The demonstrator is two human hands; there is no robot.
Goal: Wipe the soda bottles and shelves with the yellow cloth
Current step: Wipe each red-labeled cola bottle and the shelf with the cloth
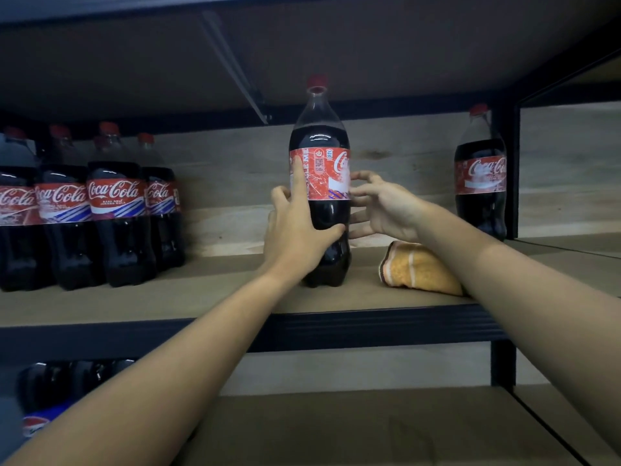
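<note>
Here the left hand (pixel 295 237) holds the upright cola bottle (pixel 321 183).

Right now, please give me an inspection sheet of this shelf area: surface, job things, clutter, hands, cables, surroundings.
Surface: wooden shelf with a dark front edge.
Job things: middle bottle stands upright; yellow cloth lies folded on the shelf to its right, held by no hand.
Clutter: group of bottles at left; single bottle at right by the post.
Hands: left hand holds the middle bottle; right hand is open beside it, fingers near the label.
Cables: nothing seen.
Surroundings: lower shelf with dark bottles at left.
</note>
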